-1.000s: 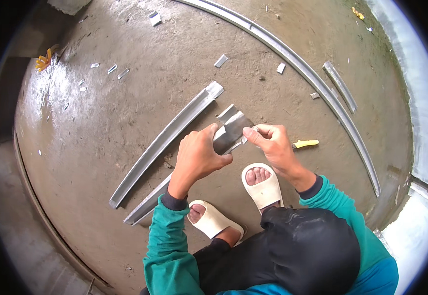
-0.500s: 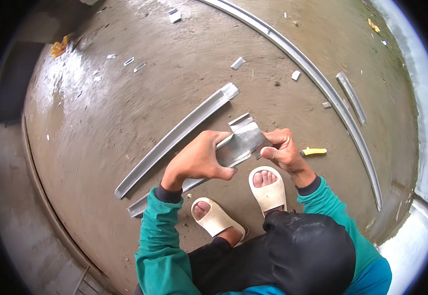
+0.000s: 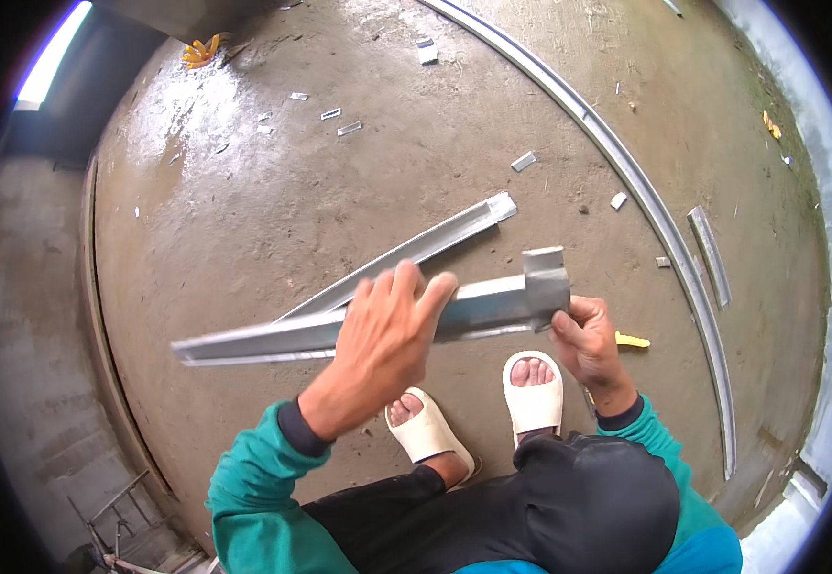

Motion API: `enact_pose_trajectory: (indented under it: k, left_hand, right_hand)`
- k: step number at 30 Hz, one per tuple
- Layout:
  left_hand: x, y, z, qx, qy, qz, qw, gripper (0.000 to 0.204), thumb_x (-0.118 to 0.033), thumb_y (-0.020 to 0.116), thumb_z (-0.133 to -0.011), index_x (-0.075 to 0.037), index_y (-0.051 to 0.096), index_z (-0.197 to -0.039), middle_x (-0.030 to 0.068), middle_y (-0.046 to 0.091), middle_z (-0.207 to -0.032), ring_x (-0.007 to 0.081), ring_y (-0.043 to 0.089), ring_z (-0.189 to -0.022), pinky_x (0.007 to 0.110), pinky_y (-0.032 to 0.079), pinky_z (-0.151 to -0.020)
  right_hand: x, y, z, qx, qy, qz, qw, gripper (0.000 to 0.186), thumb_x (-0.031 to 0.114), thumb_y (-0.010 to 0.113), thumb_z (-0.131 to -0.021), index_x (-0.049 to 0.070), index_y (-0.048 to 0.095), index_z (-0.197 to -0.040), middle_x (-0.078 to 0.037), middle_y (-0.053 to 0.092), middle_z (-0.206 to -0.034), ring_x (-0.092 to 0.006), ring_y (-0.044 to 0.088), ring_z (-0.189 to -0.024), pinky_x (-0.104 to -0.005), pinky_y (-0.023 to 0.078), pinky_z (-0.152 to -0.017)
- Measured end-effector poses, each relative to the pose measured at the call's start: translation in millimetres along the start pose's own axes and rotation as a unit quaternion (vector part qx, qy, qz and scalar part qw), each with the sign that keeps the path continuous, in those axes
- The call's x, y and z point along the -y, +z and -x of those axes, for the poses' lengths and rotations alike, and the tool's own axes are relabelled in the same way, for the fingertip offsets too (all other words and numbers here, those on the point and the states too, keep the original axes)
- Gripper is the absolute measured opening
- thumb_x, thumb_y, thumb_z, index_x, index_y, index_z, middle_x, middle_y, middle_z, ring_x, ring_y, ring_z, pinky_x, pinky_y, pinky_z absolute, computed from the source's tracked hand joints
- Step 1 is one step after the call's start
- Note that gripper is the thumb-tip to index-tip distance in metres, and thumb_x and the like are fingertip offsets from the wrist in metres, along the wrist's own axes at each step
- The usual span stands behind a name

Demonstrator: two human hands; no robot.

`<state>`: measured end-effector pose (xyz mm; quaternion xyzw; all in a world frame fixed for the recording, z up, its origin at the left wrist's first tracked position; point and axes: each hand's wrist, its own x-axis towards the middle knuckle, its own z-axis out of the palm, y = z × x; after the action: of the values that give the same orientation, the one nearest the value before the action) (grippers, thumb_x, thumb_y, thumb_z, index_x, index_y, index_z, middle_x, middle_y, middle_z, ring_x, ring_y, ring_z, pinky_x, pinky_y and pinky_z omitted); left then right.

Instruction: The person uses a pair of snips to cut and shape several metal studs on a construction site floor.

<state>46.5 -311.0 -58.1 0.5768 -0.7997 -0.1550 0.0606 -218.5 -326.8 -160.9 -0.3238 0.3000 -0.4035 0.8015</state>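
Note:
My left hand [image 3: 378, 330] wraps over a grey metal channel [image 3: 483, 304] at mid-length, fingers across its far edge. The channel is lifted off the floor and stretches left to right in front of me. At its right end sits a folded metal flap [image 3: 547, 287], with a lip standing up on the far side. My right hand [image 3: 588, 349] pinches the near corner of that end between thumb and fingers. A second metal channel [image 3: 435, 239] lies on the floor just beyond, partly hidden by the held one.
A yellow-handled tool [image 3: 632, 340] lies right of my right hand, partly hidden. One long metal channel [image 3: 641, 191] runs along the right, with a shorter piece [image 3: 710, 256] beside it. Metal offcuts [image 3: 523, 162] are scattered farther off. My sandals [image 3: 535, 397] are below the channel.
The held channel has swung from slanting to nearly level, its left end rising. My left hand has shifted left along it and turned palm down. My right hand stays at the flap end.

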Motion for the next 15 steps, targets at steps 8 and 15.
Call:
enact_pose_trajectory:
  k: [8,15]
  left_hand:
    - [94.2,85.3,-49.9,0.013,0.084,-0.108,0.991,0.039,-0.002,0.063,-0.077,-0.014,0.053,-0.112,0.0084,0.05,-0.097,0.025,0.052,-0.094,0.038,0.038,-0.082]
    - [133.0,164.1,-45.5,-0.157,0.119,-0.088,0.977,0.041,0.001,0.061,-0.074,-0.016,0.057,-0.11,0.0081,0.049,-0.095,0.0265,0.049,-0.097,0.04,0.037,-0.091]
  right_hand:
    - [-34.8,-99.3,54.5,-0.086,0.035,0.74,0.666,0.1,0.045,0.084,-0.07,-0.008,0.038,-0.141,-0.023,0.047,-0.141,-0.0352,0.041,-0.134,-0.0471,0.032,-0.111]
    - [-47.3,-140.4,120.7,-0.049,0.25,0.85,0.46,0.141,0.065,0.085,-0.048,-0.008,0.017,-0.149,-0.028,0.021,-0.154,-0.044,0.017,-0.145,-0.0595,0.015,-0.116]
